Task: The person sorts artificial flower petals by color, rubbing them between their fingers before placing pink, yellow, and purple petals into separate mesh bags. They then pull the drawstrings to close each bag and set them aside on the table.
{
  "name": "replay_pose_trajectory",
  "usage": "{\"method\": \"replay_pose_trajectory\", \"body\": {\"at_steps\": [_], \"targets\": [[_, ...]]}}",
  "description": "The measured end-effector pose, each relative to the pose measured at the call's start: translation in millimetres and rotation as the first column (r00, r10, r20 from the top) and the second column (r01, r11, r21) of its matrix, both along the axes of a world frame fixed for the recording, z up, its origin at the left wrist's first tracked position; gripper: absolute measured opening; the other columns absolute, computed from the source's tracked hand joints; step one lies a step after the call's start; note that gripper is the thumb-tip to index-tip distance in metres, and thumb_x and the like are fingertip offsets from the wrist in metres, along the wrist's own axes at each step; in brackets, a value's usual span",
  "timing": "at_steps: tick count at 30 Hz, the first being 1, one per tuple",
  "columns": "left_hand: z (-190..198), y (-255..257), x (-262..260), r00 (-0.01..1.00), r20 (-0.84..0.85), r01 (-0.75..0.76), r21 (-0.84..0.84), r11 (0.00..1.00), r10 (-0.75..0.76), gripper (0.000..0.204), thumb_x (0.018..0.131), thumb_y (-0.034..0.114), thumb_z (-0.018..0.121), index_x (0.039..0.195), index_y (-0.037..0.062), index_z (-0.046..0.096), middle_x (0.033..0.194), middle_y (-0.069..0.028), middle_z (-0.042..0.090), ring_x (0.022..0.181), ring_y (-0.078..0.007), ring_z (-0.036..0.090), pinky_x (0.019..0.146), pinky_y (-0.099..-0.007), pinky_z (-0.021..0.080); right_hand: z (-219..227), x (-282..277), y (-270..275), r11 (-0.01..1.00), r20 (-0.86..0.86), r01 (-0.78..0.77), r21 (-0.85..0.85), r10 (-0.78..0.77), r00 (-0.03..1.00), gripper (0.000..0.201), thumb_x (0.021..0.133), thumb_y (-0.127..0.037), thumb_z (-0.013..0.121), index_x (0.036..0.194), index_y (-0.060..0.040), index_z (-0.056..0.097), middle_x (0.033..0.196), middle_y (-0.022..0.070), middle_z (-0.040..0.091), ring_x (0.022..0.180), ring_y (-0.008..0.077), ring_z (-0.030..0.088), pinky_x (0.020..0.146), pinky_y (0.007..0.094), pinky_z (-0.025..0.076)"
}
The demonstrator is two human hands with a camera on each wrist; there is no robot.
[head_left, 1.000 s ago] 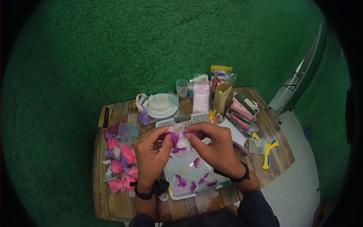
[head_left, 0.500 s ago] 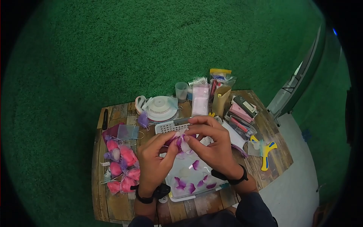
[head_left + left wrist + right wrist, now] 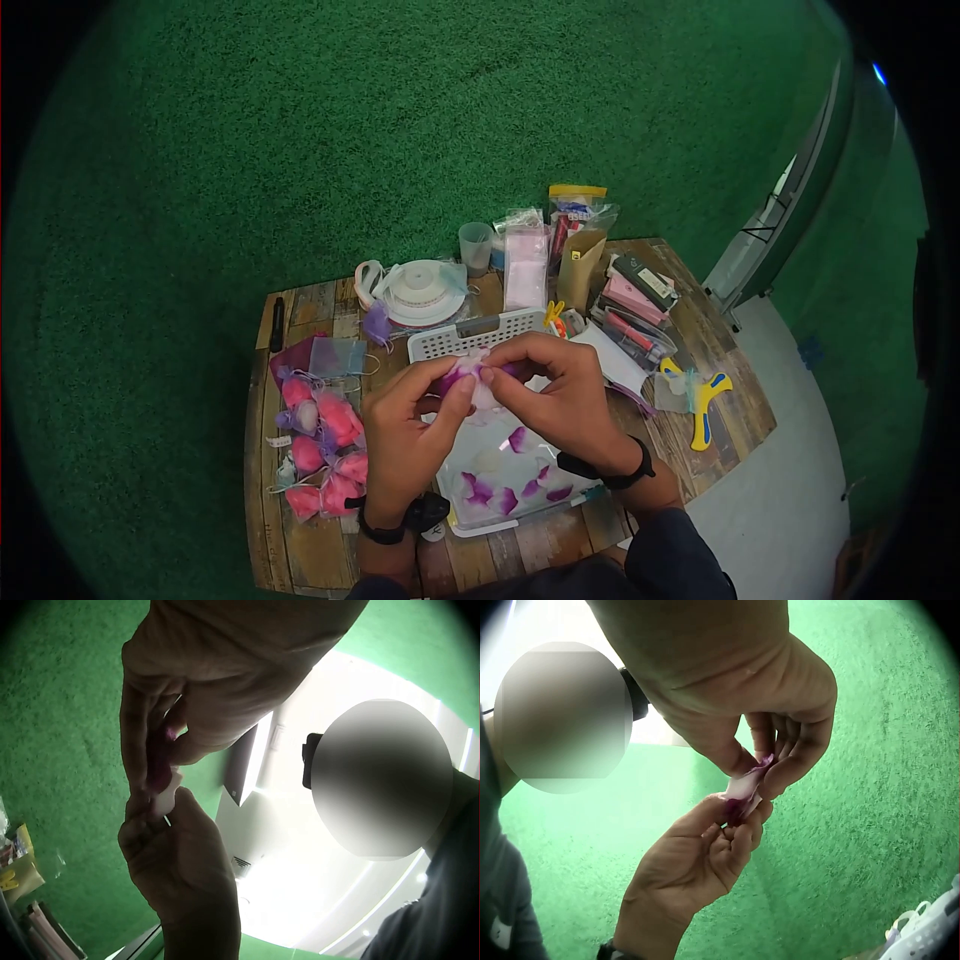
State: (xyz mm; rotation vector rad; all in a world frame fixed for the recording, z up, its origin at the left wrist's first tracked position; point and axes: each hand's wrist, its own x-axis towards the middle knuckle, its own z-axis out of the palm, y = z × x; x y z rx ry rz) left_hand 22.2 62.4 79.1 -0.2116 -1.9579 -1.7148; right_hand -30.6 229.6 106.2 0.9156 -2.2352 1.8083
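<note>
Both hands meet over a white basket [image 3: 432,347] and pinch purple-and-white petals [image 3: 463,373] between thumbs and fingers. The left hand [image 3: 412,425] grips the left side of the petals, and the right hand [image 3: 563,398] the right side. In the right wrist view the petals [image 3: 742,791] show between the two sets of fingertips; the left wrist view shows them darkly, partly hidden by the fingers. Below the hands, more loose petals [image 3: 506,499] lie on a clear sheet over the basket.
Pink-filled pouches [image 3: 340,420] lie at the left, a ribbon spool [image 3: 424,287] and a plastic cup [image 3: 476,250] at the back. At the right are a paper bag [image 3: 580,268], packets [image 3: 634,296] and a yellow-blue tool [image 3: 705,408]. A marker [image 3: 277,325] lies at the far left.
The right hand's raised fingers have come down closer to the petals. Both hands still pinch them, and the petals between the fingertips have changed shape.
</note>
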Motion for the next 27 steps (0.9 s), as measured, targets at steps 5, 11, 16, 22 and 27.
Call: {"method": "replay_pose_trajectory", "body": {"at_steps": [5, 11, 16, 22, 27], "targets": [[-2, -1, -1, 0.999, -0.034, -0.022, 0.067, 0.997, 0.025, 0.018, 0.089, 0.004, 0.069, 0.104, -0.0055, 0.067, 0.085, -0.0105, 0.069, 0.072, -0.0144, 0.07, 0.059, -0.0247, 0.054, 4, 5, -5, 0.997, 0.068, -0.019, -0.074, 0.024, 0.997, 0.025, 0.084, -0.003, 0.073, 0.107, 0.0027, 0.067, 0.091, 0.0081, 0.071, 0.081, 0.0096, 0.065, 0.073, 0.0247, 0.054], [-5, -3, -3, 0.99, -0.089, -0.111, 0.003, 0.994, 0.111, 0.016, 0.089, 0.005, 0.069, 0.102, -0.0049, 0.068, 0.08, -0.0082, 0.068, 0.067, -0.0102, 0.066, 0.056, -0.0235, 0.051, -2, -2, 4, 0.999, 0.021, -0.043, -0.025, 0.044, 0.999, 0.031, 0.085, 0.0, 0.073, 0.115, 0.0029, 0.064, 0.094, 0.0084, 0.07, 0.083, 0.0103, 0.066, 0.073, 0.0241, 0.053], [-9, -2, -4, 0.984, -0.082, -0.159, 0.021, 0.987, 0.16, 0.015, 0.09, 0.005, 0.069, 0.101, -0.0045, 0.068, 0.079, -0.0077, 0.068, 0.067, -0.0097, 0.066, 0.056, -0.0237, 0.051, 15, 3, 14, 0.96, -0.029, 0.108, -0.26, -0.12, 0.992, 0.025, 0.082, 0.005, 0.073, 0.106, 0.0046, 0.065, 0.091, 0.0097, 0.07, 0.08, 0.0117, 0.066, 0.072, 0.0252, 0.054], [-7, 3, -3, 0.983, -0.08, -0.16, 0.045, 0.986, 0.163, 0.015, 0.09, 0.004, 0.068, 0.102, -0.0045, 0.068, 0.079, -0.0085, 0.068, 0.067, -0.0118, 0.068, 0.057, -0.0242, 0.053, 15, 7, 8, 0.935, -0.894, 0.329, -0.135, -0.258, 0.367, 0.027, 0.072, 0.014, 0.072, 0.097, 0.0052, 0.065, 0.083, 0.014, 0.068, 0.067, 0.025, 0.067, 0.059, 0.0325, 0.054], [2, 8, 6, 0.975, -0.104, -0.194, 0.034, 0.98, 0.197, 0.015, 0.089, 0.0, 0.068, 0.103, -0.0049, 0.068, 0.081, -0.0111, 0.07, 0.068, -0.0139, 0.069, 0.058, -0.0253, 0.054, 2, 4, -7, 0.954, -0.949, 0.3, -0.027, -0.119, 0.293, 0.021, 0.071, 0.0, 0.07, 0.092, 0.0035, 0.068, 0.082, 0.0086, 0.068, 0.075, 0.0201, 0.068, 0.062, 0.0283, 0.053]]}}
